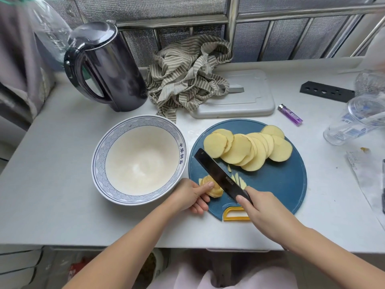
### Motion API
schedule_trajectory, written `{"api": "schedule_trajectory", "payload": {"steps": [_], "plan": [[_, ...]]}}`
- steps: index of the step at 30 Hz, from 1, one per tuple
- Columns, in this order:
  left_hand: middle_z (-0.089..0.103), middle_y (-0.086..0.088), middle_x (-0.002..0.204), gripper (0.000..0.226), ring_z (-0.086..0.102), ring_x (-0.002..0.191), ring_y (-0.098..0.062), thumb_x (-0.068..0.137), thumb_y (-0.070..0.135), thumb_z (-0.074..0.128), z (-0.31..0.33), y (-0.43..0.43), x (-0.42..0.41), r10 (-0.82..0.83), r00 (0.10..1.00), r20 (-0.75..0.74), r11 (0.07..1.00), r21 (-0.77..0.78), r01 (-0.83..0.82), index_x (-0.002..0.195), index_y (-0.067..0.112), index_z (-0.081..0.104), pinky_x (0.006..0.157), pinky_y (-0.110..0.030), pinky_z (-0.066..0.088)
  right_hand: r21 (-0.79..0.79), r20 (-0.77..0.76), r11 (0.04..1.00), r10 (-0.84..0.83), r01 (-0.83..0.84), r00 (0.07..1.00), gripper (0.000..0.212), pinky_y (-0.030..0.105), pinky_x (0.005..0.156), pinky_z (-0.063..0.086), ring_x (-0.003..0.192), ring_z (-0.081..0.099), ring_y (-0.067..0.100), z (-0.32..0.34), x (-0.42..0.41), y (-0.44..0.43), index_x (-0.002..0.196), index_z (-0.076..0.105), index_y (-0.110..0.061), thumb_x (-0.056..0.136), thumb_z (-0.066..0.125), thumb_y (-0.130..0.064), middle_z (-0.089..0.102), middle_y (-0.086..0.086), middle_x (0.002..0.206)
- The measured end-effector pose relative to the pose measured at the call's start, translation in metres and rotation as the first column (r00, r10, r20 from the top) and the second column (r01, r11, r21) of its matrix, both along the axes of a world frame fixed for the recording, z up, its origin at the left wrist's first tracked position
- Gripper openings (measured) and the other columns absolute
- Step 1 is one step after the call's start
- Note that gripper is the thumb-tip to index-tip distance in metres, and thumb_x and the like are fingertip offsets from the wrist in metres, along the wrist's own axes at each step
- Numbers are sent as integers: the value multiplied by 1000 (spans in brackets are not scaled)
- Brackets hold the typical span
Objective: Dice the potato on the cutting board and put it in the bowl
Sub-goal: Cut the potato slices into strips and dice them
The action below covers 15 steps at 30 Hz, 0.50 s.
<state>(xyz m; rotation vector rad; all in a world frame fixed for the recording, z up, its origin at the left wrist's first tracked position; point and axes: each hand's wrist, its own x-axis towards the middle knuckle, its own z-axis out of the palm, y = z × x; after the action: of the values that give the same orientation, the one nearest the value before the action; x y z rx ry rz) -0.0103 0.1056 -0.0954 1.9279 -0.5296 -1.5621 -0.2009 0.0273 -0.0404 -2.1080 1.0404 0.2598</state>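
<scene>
Grey table (62, 163), blue cutting board (281, 184) near front edge, bowl (98, 163) just beside its left rim. Pinches potato stack (216, 190) at board's left edge with left grip (191, 197); wraps right grip (264, 213) round knife (218, 174) handle. Fanned potato slices (245, 149) across far half; bare board at right.

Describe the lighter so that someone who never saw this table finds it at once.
Start at the round blue cutting board. Just beyond its far right edge, beside the grey rectangular board, lies the lighter. It is the only small purple thing there.
</scene>
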Motion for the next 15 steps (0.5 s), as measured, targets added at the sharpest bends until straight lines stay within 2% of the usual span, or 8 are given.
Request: {"api": "schedule_trajectory", "payload": {"steps": [10,15], "plan": [[63,-7,50,45,54,37,-13,92,42,58,-1,-1,1,4,1000,-23,1000,9,-4,67,5,57,40,-19,45,-31,-60,997,65,-67,996,29,35,67,43,71,52,18,1,1,1,75,33,-30,103,34,-39,52,-4,74],[63,-7,50,42,54,37,-12,91,40,61,1,-5,5,-3,999,-48,999,49,5,69,5,55,41,-18,45,-4,-66,997,70,-71,995,29,27,60,37,69,50,16,5,3,-2,75,35,-29,103,35,-37,51,-4,74]]}}
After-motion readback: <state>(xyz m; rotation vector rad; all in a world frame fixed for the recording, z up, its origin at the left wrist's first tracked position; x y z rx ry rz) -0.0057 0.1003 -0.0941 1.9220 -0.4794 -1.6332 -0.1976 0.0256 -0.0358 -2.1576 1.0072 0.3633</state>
